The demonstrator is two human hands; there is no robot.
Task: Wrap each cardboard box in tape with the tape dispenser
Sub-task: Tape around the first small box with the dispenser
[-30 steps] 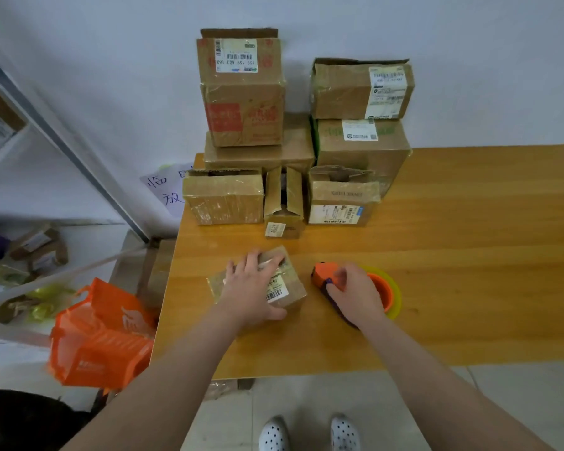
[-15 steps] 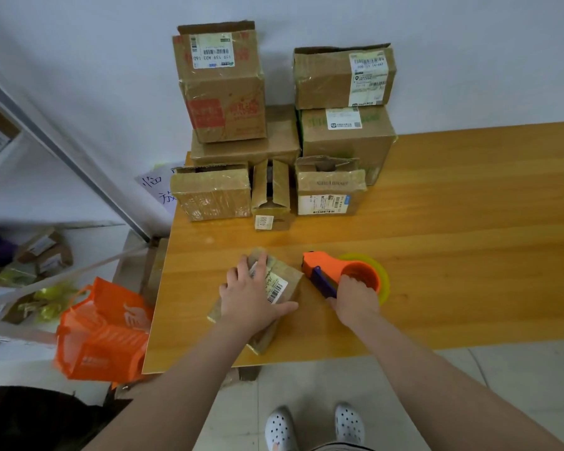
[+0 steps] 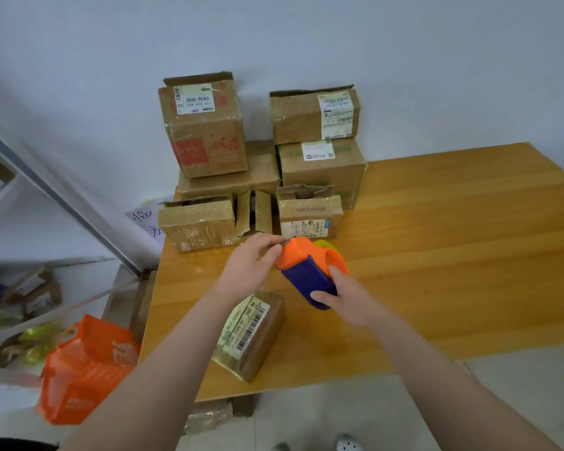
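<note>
A small flat cardboard box (image 3: 253, 335) with a barcode label lies near the front edge of the wooden table (image 3: 437, 271), untouched. Above it my right hand (image 3: 345, 296) grips the blue handle of the orange tape dispenser (image 3: 306, 268), lifted off the table. My left hand (image 3: 253, 265) reaches to the dispenser's orange front end, with fingertips at its tip; whether they pinch tape is not visible. A yellow-green roll shows behind the dispenser.
Several cardboard boxes (image 3: 319, 170) are stacked at the table's back left against the wall. An orange bag (image 3: 82, 369) sits on the floor to the left, beside a white shelf (image 3: 30, 177) with more parcels. Another box lies under the table's front edge.
My left hand let go of the small box and rose to the dispenser's front. My right hand lifted the dispenser off the table. The box now lies angled near the front edge.
</note>
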